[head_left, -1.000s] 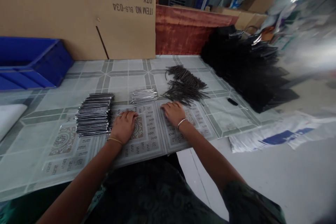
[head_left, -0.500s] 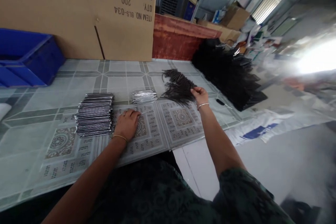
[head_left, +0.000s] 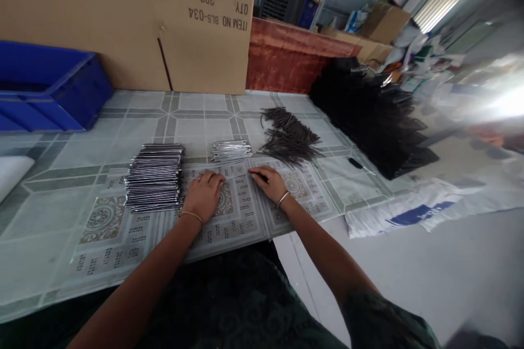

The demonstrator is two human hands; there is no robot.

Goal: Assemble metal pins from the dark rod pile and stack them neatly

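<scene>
My left hand [head_left: 203, 194] rests low over the patterned cloth, fingers closed on a thin metal rod [head_left: 235, 176] that points right. At the rod's far end is my right hand [head_left: 269, 184], its thumb and fingertips pinched together; something dark shows between them, too small to make out. Just beyond the hands lies a small bundle of bare silver rods [head_left: 231, 151]. A loose heap of thin dark strips [head_left: 290, 139] is up and to the right. Left of my left hand, dark-and-silver rods [head_left: 154, 178] are stacked side by side.
At the far left stands a blue plastic bin [head_left: 82, 90]. A large cardboard box [head_left: 208, 60] and a red panel [head_left: 282, 57] border the back of the table. A big black pile [head_left: 368, 114] sits at the right, with a small black object [head_left: 355, 163] near it.
My right hand has moved from the heap of dark strips left and down to the rod's end. My left hand stays on the rod. The view has shifted slightly.
</scene>
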